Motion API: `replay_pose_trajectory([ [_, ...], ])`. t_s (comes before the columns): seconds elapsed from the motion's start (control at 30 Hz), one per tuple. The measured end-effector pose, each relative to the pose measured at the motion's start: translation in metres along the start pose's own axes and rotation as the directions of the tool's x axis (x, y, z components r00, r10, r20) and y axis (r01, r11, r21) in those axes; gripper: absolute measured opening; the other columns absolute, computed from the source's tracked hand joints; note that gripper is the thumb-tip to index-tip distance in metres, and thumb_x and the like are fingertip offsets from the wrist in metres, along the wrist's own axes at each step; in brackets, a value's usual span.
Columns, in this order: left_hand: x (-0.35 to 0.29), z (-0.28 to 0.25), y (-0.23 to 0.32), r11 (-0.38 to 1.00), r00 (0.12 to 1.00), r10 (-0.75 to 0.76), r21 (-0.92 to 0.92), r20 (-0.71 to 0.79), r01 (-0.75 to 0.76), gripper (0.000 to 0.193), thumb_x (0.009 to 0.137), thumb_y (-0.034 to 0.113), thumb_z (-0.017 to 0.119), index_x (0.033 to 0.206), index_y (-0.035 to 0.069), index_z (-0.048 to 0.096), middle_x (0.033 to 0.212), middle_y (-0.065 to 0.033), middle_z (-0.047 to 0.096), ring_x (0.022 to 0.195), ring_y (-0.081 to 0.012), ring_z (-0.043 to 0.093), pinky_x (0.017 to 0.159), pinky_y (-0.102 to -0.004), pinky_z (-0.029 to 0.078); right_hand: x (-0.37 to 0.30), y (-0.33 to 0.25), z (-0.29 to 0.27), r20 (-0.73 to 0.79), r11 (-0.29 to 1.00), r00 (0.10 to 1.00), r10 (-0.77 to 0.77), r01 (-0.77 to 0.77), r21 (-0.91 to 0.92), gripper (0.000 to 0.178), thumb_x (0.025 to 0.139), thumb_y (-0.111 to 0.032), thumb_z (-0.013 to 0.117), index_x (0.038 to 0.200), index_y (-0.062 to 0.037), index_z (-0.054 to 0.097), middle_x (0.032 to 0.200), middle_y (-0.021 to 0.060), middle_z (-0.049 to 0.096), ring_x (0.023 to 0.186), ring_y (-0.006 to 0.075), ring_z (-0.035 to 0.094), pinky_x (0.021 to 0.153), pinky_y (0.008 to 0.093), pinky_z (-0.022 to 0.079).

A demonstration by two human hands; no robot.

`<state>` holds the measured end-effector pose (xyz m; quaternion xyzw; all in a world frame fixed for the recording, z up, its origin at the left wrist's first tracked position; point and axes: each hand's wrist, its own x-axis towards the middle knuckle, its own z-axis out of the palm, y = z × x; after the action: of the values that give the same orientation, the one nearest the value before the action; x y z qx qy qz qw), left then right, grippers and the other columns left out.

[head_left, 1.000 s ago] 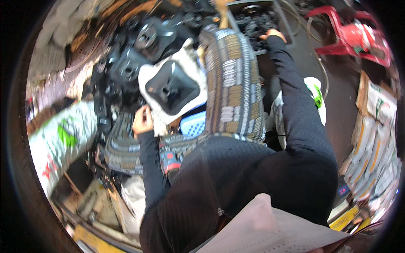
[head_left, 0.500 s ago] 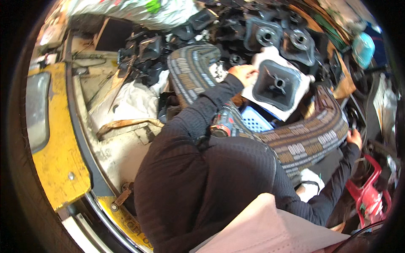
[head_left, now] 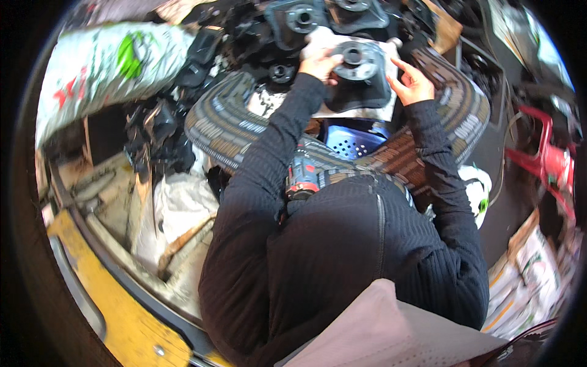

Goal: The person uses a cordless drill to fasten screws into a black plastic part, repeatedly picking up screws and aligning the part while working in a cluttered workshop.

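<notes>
A square black moulded part with a round flanged collar point(head_left: 353, 66) lies collar side up on a white board point(head_left: 385, 111) in front of me. My left hand point(head_left: 319, 66) pinches the left edge of the collar with thumb and fingers. On the other side, my right hand point(head_left: 412, 83) is raised beside the part, its fingers apart and holding nothing. A red and dark cordless drill point(head_left: 302, 177) rests by my lap, below my left forearm. Under the board sits a blue perforated basket point(head_left: 351, 144).
A patterned curved cushion point(head_left: 229, 122) wraps round my work spot. Similar black parts point(head_left: 299, 19) are heaped behind the board. A white plastic sack point(head_left: 116, 73) lies at the far left, and a red plastic stool point(head_left: 544, 153) stands at the right.
My right hand has come from the cushion's right side up to the board. The black part, hollow side up before, now shows its collar, with my left hand on it. The view has shifted.
</notes>
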<state>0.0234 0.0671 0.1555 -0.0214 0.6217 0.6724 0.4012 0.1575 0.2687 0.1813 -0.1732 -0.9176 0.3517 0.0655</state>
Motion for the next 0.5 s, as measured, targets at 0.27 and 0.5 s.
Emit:
replay_pose_trajectory([
  [0.27,0.011,0.0,-0.027,0.974,0.997,0.064,0.22,-0.042,-0.053,0.048,0.08,0.016,0.069,0.123,0.006,0.051,0.098,-0.0052,0.062,0.064,-0.0075,0.057,0.045,-0.0216,0.049,-0.029,0.033,0.024,0.712,-0.596,0.661,0.237,-0.479,0.644,0.018,0.087,-0.009,0.051,0.103,-0.0009,0.051,0.079,0.0043,0.051,0.055,0.0106,0.043,0.037,0.0218,0.029],
  [0.5,0.01,-0.009,-0.036,0.935,0.997,-0.021,0.352,-0.077,0.047,0.049,0.078,0.019,0.069,0.121,0.003,0.052,0.106,-0.0172,0.059,0.07,-0.0156,0.062,0.055,-0.0256,0.053,-0.028,0.024,0.027,0.548,-0.605,0.786,0.287,-0.295,0.74,0.025,0.09,-0.009,0.052,0.114,-0.0054,0.046,0.121,0.016,0.053,0.108,0.0217,0.057,0.047,0.0209,0.042],
])
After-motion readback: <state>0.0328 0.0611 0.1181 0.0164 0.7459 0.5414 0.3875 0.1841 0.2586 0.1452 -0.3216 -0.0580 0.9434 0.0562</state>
